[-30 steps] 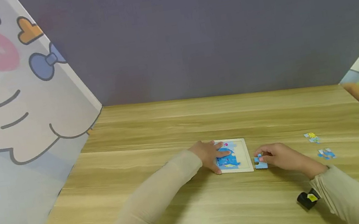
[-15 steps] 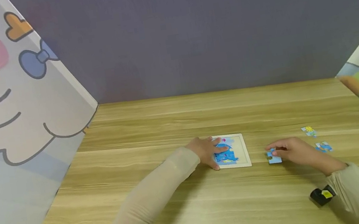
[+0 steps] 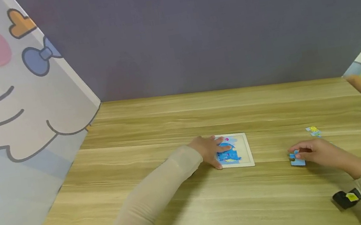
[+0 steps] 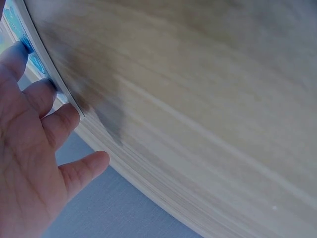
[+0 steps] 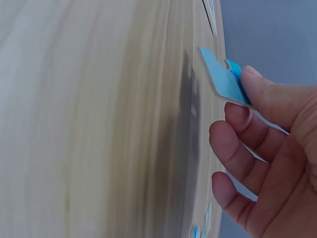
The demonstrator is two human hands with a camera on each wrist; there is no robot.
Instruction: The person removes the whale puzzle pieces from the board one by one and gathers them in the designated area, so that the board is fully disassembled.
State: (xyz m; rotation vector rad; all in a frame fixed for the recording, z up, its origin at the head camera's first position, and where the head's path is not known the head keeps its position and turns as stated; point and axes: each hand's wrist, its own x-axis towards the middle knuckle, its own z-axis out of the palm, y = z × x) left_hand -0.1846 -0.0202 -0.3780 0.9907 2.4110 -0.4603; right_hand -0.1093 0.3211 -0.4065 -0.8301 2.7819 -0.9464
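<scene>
A puzzle board (image 3: 245,150) with a white frame and a blue animal picture lies flat on the table, its right part bare of pieces. My left hand (image 3: 208,152) rests on its left side, fingers spread; in the left wrist view, fingertips (image 4: 20,52) touch the picture and the frame's edge. To the right of the board, my right hand (image 3: 321,153) pinches a light blue puzzle piece (image 3: 296,162) between thumb and fingers. The right wrist view shows that piece (image 5: 223,79) tilted and held above the wood, the other fingers loosely bent.
Loose puzzle pieces (image 3: 314,131), one with a yellow sun, lie beyond my right hand. More pieces there are mostly hidden by this hand. A black device (image 3: 346,198) sits at the right wrist. A dark grey panel (image 3: 210,29) stands behind the wooden table (image 3: 175,121).
My right hand has moved to the right, away from the board, with the blue puzzle piece in its pinch. The left hand stays on the board. The head view has shifted slightly.
</scene>
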